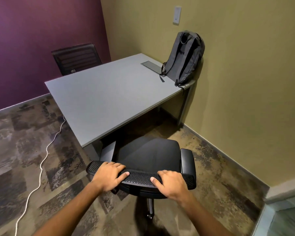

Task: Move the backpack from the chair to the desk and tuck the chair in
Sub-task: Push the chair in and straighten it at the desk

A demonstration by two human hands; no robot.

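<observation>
Head view shows both hands clamped on the top edge of the office chair's mesh backrest (pixel 140 178). The left hand (pixel 109 176) grips near the left end, fingers curled over the front and thumb along the rim; the right hand (pixel 170 182) grips right of centre in the same way. The two hands are apart, with a bare stretch of mesh between them.

Just beyond the hands, the chair's seat (pixel 148 152) is empty, and its front edge sits at or just under the near edge of the grey table (pixel 99 99). Most of the seat and both armrests are out in the open, so the chair reads as not yet tucked in.

The grey backpack (pixel 184 58) stands upright on the table's far right corner, leaning against the olive wall, well apart from both hands, with a strap trailing over the table edge. A flat grey panel (pixel 151 66) is set in the tabletop just beside it.

By this layout, the backpack step looks done; what is left is likely pushing the chair forward under the table.
</observation>
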